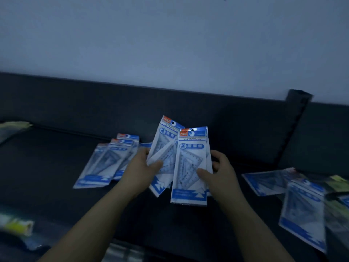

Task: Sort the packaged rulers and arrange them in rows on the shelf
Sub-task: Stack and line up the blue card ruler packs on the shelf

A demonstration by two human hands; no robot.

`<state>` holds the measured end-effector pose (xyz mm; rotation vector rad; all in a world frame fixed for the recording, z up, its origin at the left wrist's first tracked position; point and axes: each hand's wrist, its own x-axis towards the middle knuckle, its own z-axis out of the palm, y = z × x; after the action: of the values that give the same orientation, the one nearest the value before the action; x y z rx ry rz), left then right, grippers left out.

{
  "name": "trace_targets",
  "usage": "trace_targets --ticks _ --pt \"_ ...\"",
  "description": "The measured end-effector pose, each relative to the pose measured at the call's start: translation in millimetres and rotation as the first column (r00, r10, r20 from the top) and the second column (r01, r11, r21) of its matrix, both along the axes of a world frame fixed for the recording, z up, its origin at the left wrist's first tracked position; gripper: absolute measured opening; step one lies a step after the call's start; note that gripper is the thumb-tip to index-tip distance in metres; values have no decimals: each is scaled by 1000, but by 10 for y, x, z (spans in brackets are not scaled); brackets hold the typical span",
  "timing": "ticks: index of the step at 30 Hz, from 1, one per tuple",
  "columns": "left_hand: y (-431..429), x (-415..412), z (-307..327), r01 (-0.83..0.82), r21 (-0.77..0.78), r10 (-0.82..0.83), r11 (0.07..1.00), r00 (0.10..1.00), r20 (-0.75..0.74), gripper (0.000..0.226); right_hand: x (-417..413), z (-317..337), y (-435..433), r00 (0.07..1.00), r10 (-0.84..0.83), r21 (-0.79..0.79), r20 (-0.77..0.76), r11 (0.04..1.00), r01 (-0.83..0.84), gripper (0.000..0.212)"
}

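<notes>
My right hand point(217, 173) grips a blue-and-white packaged ruler set point(190, 167), held upright above the dark shelf point(56, 163), thumb on its front. My left hand point(143, 171) pinches another tilted ruler pack point(164, 148) just to the left, partly behind the first. A row of overlapping ruler packs point(105, 163) lies flat on the shelf to the left of my hands. More ruler packs point(302, 210) lie loose at the right, blurred.
The shelf has a dark raised back point(132, 103) against a pale wall. A dark upright post point(294, 114) stands at the right. Yellow-green packages lie at the far left point(15, 125), lower left point(17, 225) and far right point(338, 184).
</notes>
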<state>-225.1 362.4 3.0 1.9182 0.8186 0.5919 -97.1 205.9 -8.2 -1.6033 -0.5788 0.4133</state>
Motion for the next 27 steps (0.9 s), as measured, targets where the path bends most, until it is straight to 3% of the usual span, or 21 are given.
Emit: trace_targets --ticks 8,12,17,21,23,27 --pt "947 -740 -70 -101 7 102 995 993 -56 29 -649 -151 1114 996 90 -56 -9 994 -91 55" --pt "1178 -881 -170 -71 28 74 997 990 -117 40 -813 -197 1332 988 120 -175 102 979 -101 59" --pt "1279 -927 -258 -33 228 102 973 950 -296 58 -836 -236 1358 935 216 -452 281 889 -70 56" --pt "1222 -892 -200 48 567 238 823 876 -420 60 -828 -161 1291 884 284 -608 372 794 1 67" --pt "1144 -822 -149 80 660 219 747 907 -359 54 -800 -124 1217 846 290 -606 448 794 48 64" --pt "880 -542 -88 134 695 26 706 976 -215 43 -706 -88 953 776 235 -571 586 798 190 54"
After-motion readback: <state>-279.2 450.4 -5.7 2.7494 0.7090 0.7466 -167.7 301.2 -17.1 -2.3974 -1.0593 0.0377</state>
